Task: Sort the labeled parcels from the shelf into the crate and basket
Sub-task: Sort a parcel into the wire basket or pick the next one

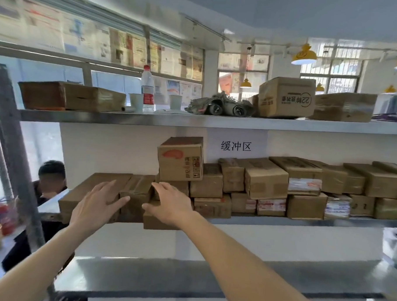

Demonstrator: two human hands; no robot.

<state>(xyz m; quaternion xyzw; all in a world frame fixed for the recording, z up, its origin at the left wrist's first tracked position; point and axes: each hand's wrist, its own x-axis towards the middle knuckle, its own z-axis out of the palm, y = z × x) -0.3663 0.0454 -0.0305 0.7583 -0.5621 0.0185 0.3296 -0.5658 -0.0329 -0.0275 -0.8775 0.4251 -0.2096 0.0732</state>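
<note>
Fingers on both my hands are spread and straight, clamped on nothing. Left hand [97, 202] is up at the middle shelf [281, 220], palm toward the flat brown box [89, 191] at the left end, fingertips over the narrow box [136, 193] beside it; can't tell if they actually touch. Right hand [170, 203] is just beside it, thumb down near the front of a low box [153, 219] that sticks out past the shelf edge, fingers reaching toward the stack behind.

Parcels all sit on the shelf: an upright box with a red print [181, 158] stands on the stack just above my right hand, and a two-high row of taped boxes [305, 189] runs off to the right, some with white labels. White sign with three characters [236, 146] on the wall behind.

Top shelf [194, 121]: water bottle with red cap [147, 89], two white cups [136, 102], more boxes, a grey bundle [220, 104].

Lower shelf [164, 276] is bare metal. Person in dark top [50, 180] seated behind at left, red fire extinguisher [4, 217] near them
</note>
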